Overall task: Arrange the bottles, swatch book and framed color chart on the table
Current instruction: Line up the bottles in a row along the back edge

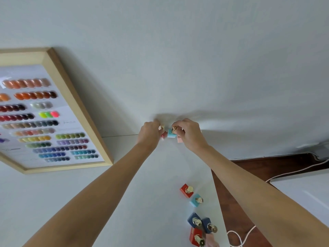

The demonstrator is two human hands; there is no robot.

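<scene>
- Both arms reach to the far edge of the white table (53, 202), where it meets the pale wall (195, 50).
- The left hand (149, 134) is curled shut on the gold cap of a pinkish-red bottle (164, 135); only a corner of that bottle shows past the knuckles, so its shape is hard to make out.
- The right hand (189, 133) pinches the gold cap of a light blue bottle (171, 134), which stands just beside the pinkish-red one.
- A pale pink bottle (179, 139) peeks out under the right hand; whether the hand touches it cannot be told.
- The framed color chart (53, 113) stands at far left, leaning against the wall, its left side cut off by the picture edge. Rows of colour swatches fill it; the small print is too blurred to read.
- Near right on the table stand more bottles: a red bottle (186, 190), a second light blue bottle (195, 200), then two dark blue bottles (194, 220) side by side.
- Nearest, another red bottle (195, 236) is partly cut off at the bottom edge, with a pink blurred thing just beside it that cannot be identified.
- Right of the table, a white cord (240, 236) loops over the brown floor (235, 202).
</scene>
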